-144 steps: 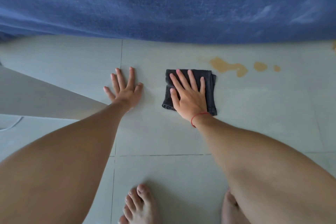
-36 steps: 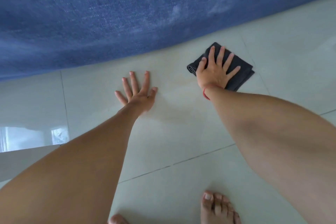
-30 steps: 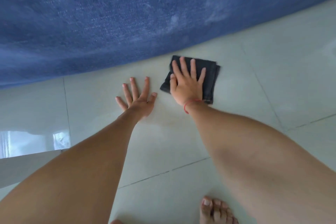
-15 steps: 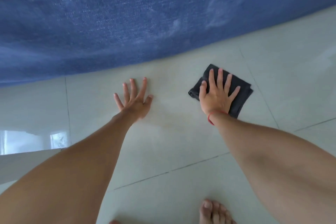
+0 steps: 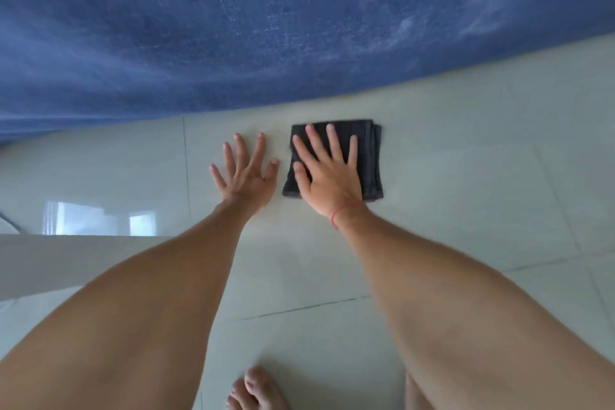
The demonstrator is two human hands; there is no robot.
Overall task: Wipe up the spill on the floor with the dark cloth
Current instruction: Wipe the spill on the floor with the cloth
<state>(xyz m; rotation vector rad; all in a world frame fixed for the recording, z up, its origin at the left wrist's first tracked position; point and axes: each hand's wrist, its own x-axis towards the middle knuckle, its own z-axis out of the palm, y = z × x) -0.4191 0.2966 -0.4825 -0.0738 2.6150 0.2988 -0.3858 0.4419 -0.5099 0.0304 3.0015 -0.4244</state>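
Cloth (image 5: 369, 156) has come back toward the left hand (image 5: 248, 173): half a second ago it lay turned at an angle and well to the right, and now it sits square, just beside that hand and close under the edge of the blue rug (image 5: 299, 27). The right hand (image 5: 327, 176) lies flat on top of it, fingers (image 5: 332, 143) spread and straight, pressing down rather than closed around the fabric. The left hand is likewise open, palm flat on the bare floor (image 5: 466, 193), holding nothing and seemingly propping the body.

Nearly five seconds ago, brownish blotches lay on the tile to the right of the cloth. No such stain shows anywhere on the floor now; the tile around both hands looks evenly pale, with only a faint sheen. My reading is that the back-and-forth strokes have lifted the spill and the wiping is at or near its end, though any residue under the cloth itself is hidden.

No brand, label or writing can be read on the cloth, the rug or the floor. A thin red string (image 5: 344, 211) circles the right wrist.
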